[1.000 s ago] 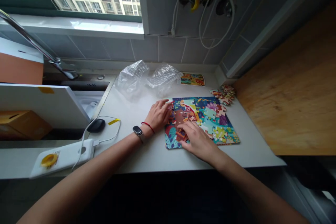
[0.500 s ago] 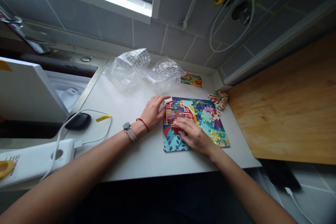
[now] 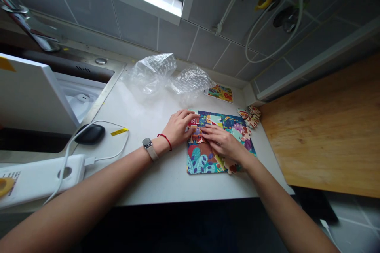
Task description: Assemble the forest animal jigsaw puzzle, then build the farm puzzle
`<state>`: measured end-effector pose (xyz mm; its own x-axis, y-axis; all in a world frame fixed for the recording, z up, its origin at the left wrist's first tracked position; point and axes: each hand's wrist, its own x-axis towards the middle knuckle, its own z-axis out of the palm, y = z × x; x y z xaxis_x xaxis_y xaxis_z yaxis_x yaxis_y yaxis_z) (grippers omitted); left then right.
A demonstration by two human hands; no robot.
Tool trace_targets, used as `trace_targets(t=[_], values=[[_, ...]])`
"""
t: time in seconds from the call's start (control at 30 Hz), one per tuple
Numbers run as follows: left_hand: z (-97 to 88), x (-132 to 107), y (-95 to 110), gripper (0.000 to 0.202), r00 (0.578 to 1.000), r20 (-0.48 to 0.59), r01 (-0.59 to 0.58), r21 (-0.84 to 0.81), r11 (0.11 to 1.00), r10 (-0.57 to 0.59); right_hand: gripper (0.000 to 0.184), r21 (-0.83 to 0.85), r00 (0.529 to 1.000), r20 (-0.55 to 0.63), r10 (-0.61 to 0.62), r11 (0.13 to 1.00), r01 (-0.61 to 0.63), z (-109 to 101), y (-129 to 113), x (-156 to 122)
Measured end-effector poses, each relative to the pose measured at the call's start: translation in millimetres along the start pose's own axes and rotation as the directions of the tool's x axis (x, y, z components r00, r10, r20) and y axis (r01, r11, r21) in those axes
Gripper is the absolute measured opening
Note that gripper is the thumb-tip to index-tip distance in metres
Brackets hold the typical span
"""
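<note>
A colourful jigsaw puzzle (image 3: 197, 162) lies flat on the white counter, with several loose pieces on top of it. My left hand (image 3: 178, 128) rests over its upper left edge, thumb and fingers apart, touching the red barn part. From the right, my right hand (image 3: 224, 142) reaches across the middle, its fingers close together and its tips on a puzzle piece (image 3: 203, 134) beside my left thumb. The fingers partly hide that piece. Several loose pieces lie by my right wrist at the puzzle's lower edge.
Behind the puzzle are crumpled clear plastic (image 3: 190, 79) and a small picture card (image 3: 220, 92). A heap of puzzle pieces (image 3: 249, 117) touches the wooden board (image 3: 323, 126) at right. Leftward are a black mouse (image 3: 90, 134), a white cable and a power strip (image 3: 68, 166).
My right hand has moved slightly up the puzzle, its fingertips now beside my left thumb. The brown-red area formerly under its fingers is uncovered. The camera view has shifted slightly.
</note>
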<state>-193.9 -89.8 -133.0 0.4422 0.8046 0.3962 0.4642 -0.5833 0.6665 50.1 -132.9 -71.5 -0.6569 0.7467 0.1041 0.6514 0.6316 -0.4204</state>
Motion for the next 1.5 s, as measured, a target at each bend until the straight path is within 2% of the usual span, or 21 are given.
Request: trace_targets(t=[0.23,0.37,0.47,0.63,0.77,0.87,1.0,1.13,1.23,1.3,1.4,1.5], values=[[0.8,-0.6,-1.0,0.032,1.000,0.000,-0.002,0.033,0.999,0.002,0.033,-0.149,0.998,0.022,0.056,0.988,-0.052,-2.6,-6.4,-8.3],[0.7,-0.9,-1.0,0.031,1.000,0.001,-0.010,0.025,1.000,0.010,0.037,-0.218,0.991,0.001,0.137,0.967,-0.133,-1.5,-26.3,-12.9],[0.5,-1.4,-0.8,0.028,1.000,0.002,-0.011,0.030,0.999,0.011,0.033,-0.279,0.979,-0.025,0.203,0.939,-0.202,2.9,-43.1,-15.7],[-1.2,-2.4,0.0,0.038,0.998,0.055,-0.037,0.070,0.997,0.033,0.036,-0.343,0.941,-0.099,0.323,0.877,-0.337,19.6,-59.7,-22.7],[-2.1,-3.1,1.6,0.036,0.997,0.074,-0.044,0.085,0.995,0.038,0.051,-0.343,0.895,-0.125,0.428,0.828,-0.443,34.3,-64.3,-31.1],[-2.8,-3.7,3.0,0.031,0.995,0.090,-0.044,0.096,0.994,0.036,0.060,-0.325,0.872,-0.122,0.474,0.811,-0.486,41.0,-64.5,-36.9],[-3.9,-3.8,3.9,0.029,0.995,0.095,-0.050,0.106,0.993,0.040,0.064,-0.293,0.874,-0.118,0.471,0.824,-0.484,43.9,-65.0,-44.2],[-4.8,-3.5,3.9,0.025,0.994,0.089,-0.068,0.108,0.992,0.059,0.071,-0.212,0.880,-0.224,0.418,0.861,-0.463,42.6,-64.8,-53.8],[-4.4,-4.5,5.2,0.023,0.989,0.097,-0.117,0.108,0.987,0.107,0.071,-0.103,0.806,-0.368,0.463,0.842,-0.530,38.3,-55.3,-61.7],[-3.5,-6.0,6.8,0.028,0.976,0.137,-0.186,0.105,0.977,0.171,0.064,-0.063,0.777,-0.387,0.496,0.827,-0.559,34.0,-44.0,-65.7],[-1.9,-8.2,9.0,0.035,0.950,0.204,-0.261,0.097,0.960,0.237,0.051,-0.087,0.827,-0.292,0.481,0.847,-0.524,27.0,-26.7,-68.0],[-1.5,-8.8,10.0,0.035,0.944,0.225,-0.266,0.087,0.960,0.241,0.045,-0.130,0.860,-0.206,0.467,0.858,-0.497,21.1,-16.8,-66.7]])
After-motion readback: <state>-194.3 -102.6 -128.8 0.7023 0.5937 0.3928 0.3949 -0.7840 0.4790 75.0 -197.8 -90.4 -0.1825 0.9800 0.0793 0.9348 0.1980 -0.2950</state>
